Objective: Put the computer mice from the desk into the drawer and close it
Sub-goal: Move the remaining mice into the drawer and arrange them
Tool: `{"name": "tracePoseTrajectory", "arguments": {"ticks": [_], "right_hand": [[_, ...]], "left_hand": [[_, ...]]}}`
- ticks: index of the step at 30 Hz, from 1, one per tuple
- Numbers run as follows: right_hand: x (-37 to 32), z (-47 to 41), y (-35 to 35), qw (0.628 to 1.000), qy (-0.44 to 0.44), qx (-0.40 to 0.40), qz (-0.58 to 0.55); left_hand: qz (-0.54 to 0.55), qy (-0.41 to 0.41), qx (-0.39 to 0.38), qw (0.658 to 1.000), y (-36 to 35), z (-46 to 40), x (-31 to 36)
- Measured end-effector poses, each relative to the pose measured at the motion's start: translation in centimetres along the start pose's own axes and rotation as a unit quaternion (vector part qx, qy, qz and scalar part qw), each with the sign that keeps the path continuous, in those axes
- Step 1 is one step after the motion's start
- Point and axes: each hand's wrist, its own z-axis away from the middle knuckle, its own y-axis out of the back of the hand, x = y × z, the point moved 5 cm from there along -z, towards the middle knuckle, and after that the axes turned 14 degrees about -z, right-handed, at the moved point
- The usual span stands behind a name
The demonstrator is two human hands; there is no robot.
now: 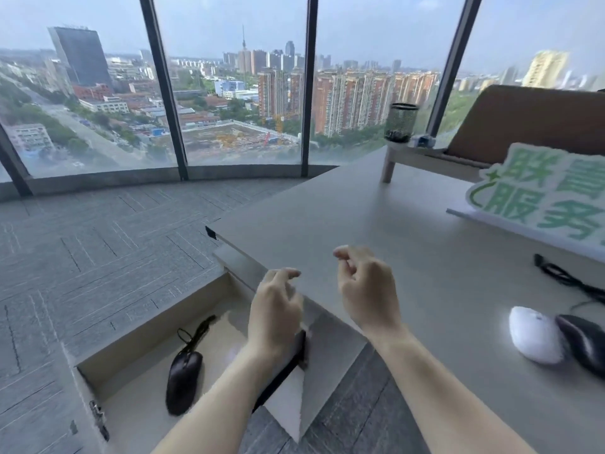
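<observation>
A glossy black corded computer mouse (183, 381) lies in the open pale-grey drawer (147, 326) at the lower left of the frame, its cable bundled above it. At the right edge, a smooth white oval mouse (535, 334) and a dark grey mouse (584, 344) sit touching on the light grey table (376, 217). Near centre frame, the left hand (275, 309) and right hand (368, 286) hover empty, fingers loosely curled.

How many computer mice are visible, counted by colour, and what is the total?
Black mice: 2, one in the open drawer at, one on the desk at
White mice: 1, on the desk at
Total: 3
</observation>
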Motion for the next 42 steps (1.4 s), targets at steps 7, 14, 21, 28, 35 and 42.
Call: {"name": "tracePoseTrajectory", "arguments": {"ticks": [7,14,21,28,35,42], "right_hand": [[9.7,2.1,20.9,0.97,-0.094,0.197,0.111],[18.8,6.2,27.9,0.917,-0.329,0.063,0.219],[19.7,7.0,29.3,0.92,-0.313,0.062,0.228],[11.7,5.1,29.3,0.972,-0.156,0.152,0.085],[-1.7,1.3,21.9,0.982,-0.008,0.143,-0.121],[-8.8,2.2,7.7,0.967,-0.033,0.003,-0.253]], "left_hand": [[0.039,-0.125,-0.156,0.979,-9.4,4.0,16.1],[-0.061,-0.163,-0.259,0.95,-17.5,8.3,25.2],[-0.165,-0.178,-0.208,0.948,-20.8,9.5,28.4],[-0.073,-0.123,-0.11,0.984,-15.0,7.0,24.8],[-0.026,-0.01,0.019,0.999,-0.8,2.8,13.4],[-0.089,0.12,0.081,0.985,10.7,3.0,-2.8]]}}
